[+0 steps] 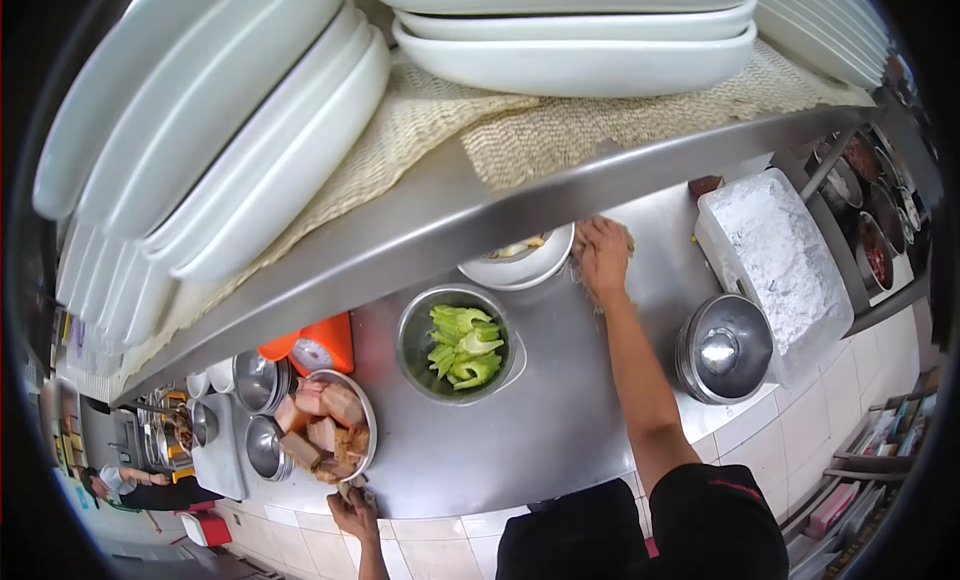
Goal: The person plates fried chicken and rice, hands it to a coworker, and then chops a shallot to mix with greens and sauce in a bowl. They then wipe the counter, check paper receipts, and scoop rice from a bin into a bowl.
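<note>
My right hand (603, 252) presses down on the steel counter with a crumpled tan cloth (628, 242) under its fingers, right beside a white bowl (520, 270) holding some pale yellowish food. Down at the counter's front edge, my left hand (353, 512) is closed on something small and greyish-brown that I cannot make out. Just above that hand stands a bowl (372, 420) of pink and brown meat chunks (325, 425). Between my arms sits a steel bowl (408, 365) of cut green vegetable pieces (466, 346), with a pale rim showing behind its right side.
A steel shelf (480, 205) with stacked white dishes (580, 60) overhangs the counter (430, 470). At right are nested steel bowls (745, 370) and a tub of white powder (775, 250). An orange scale (335, 342) and more steel bowls (265, 445) stand left. Another person (150, 488) is far left.
</note>
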Motion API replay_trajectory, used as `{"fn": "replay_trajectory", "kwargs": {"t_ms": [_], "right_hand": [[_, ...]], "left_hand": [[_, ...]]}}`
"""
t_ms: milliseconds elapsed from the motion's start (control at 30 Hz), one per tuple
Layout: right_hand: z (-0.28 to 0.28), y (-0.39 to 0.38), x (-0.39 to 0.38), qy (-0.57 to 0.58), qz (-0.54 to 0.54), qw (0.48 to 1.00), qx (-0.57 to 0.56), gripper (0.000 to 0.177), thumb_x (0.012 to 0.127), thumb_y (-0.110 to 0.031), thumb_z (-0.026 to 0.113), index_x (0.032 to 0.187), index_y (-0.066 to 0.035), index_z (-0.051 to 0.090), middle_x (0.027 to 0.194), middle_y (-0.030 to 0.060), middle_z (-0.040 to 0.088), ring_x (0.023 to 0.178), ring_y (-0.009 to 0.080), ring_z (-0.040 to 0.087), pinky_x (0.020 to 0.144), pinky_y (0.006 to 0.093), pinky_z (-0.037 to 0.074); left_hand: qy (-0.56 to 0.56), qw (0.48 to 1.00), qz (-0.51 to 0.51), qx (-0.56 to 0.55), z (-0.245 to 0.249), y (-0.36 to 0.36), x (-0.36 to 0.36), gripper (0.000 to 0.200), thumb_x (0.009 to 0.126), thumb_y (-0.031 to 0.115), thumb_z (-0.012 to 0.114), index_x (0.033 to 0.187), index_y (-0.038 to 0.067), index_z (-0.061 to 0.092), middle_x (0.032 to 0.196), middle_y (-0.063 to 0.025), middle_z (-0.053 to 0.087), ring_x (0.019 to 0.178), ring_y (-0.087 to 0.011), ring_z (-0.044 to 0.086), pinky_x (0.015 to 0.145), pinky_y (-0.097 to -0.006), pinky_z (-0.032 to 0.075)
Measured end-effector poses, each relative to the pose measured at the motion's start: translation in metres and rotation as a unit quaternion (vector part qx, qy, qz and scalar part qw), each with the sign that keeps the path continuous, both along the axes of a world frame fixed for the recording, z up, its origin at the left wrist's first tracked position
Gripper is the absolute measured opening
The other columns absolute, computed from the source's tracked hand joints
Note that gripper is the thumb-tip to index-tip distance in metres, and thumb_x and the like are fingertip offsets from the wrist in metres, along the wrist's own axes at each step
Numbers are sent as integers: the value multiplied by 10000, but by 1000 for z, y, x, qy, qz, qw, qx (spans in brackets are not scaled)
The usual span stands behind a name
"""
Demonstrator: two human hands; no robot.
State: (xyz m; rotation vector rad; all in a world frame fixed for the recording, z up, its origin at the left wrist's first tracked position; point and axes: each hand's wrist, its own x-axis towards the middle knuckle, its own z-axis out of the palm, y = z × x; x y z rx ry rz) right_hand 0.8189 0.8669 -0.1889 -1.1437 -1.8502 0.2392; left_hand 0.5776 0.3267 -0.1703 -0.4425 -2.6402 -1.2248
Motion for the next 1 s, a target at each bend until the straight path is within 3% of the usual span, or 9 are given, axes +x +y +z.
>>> {"fn": "replay_trajectory", "kwargs": {"t_ms": [200, 333, 467, 533, 633, 667, 767, 900, 1000], "right_hand": [[6, -132, 4, 19, -18, 999, 22, 317, 630, -26, 502, 923, -38, 622, 1022, 156, 574, 981, 343, 474, 886, 452, 355], [15, -216, -5, 30, 24, 999, -9, 354, 587, -15, 506, 918, -50, 626, 1040, 163, 567, 999, 347, 476, 893, 465, 346], [12, -293, -22, 93, 128, 987, -30, 324, 548, 15, 541, 843, -78, 636, 955, 90, 615, 968, 319, 529, 852, 469, 364], [11, -341, -44, 77, 195, 976, -58, 259, 544, 1, 572, 775, -95, 642, 862, 49, 633, 918, 273, 563, 830, 423, 384], [8, -407, -86, 171, 380, 885, -208, 114, 557, 13, 580, 620, -67, 633, 726, 49, 647, 775, 212, 612, 772, 333, 456], [23, -428, -98, 229, 377, 780, -443, 179, 592, 123, 484, 599, 6, 618, 760, 82, 659, 791, 188, 623, 760, 293, 476], [35, -424, -125, 311, 349, 754, -461, 243, 632, 97, 455, 664, -18, 666, 764, 68, 673, 721, 161, 635, 704, 248, 493], [24, -357, -156, 322, 237, 852, -338, 257, 675, 80, 454, 778, -19, 667, 851, 108, 662, 800, 212, 625, 759, 290, 471], [12, -314, -168, 333, 184, 905, -192, 280, 688, 54, 450, 885, -18, 635, 942, 146, 619, 942, 283, 575, 847, 348, 435]], "left_hand": [[27, 998, 17, -62, 4, -6, 0, 207, 791, 176, 561, 754, 0, 459, 735, -144, 555, 648, -236, 525, 631, -349, 450], [24, 999, -6, -36, 1, -15, -4, 227, 776, 179, 612, 778, -12, 490, 724, -137, 540, 642, -256, 517, 625, -352, 440], [19, 999, -15, -30, -2, -21, -10, 223, 756, 175, 629, 768, -8, 501, 693, -141, 517, 621, -266, 498, 614, -355, 425], [28, 999, -30, -28, -3, -24, -14, 215, 740, 167, 631, 759, -6, 505, 672, -153, 529, 603, -278, 506, 595, -363, 427], [42, 996, -70, -24, 5, -28, -18, 213, 730, 160, 635, 749, -9, 506, 650, -158, 544, 578, -294, 511, 570, -374, 428], [44, 997, -63, -20, 7, -30, -19, 213, 730, 160, 635, 749, -9, 506, 650, -158, 544, 578, -294, 511, 570, -374, 428], [-110, 989, -80, 55, 11, -37, -28, 205, 729, 137, 658, 736, -14, 519, 626, -88, 553, 567, -156, 480, 548, -308, 420], [-125, 981, -68, 130, -1, -35, -25, 185, 736, 119, 660, 741, -17, 535, 633, -56, 554, 582, -103, 452, 544, -268, 409], [-52, 989, -26, 138, 4, -27, -16, 168, 742, 116, 655, 753, -15, 550, 627, -62, 559, 568, -116, 470, 542, -268, 414]]}}
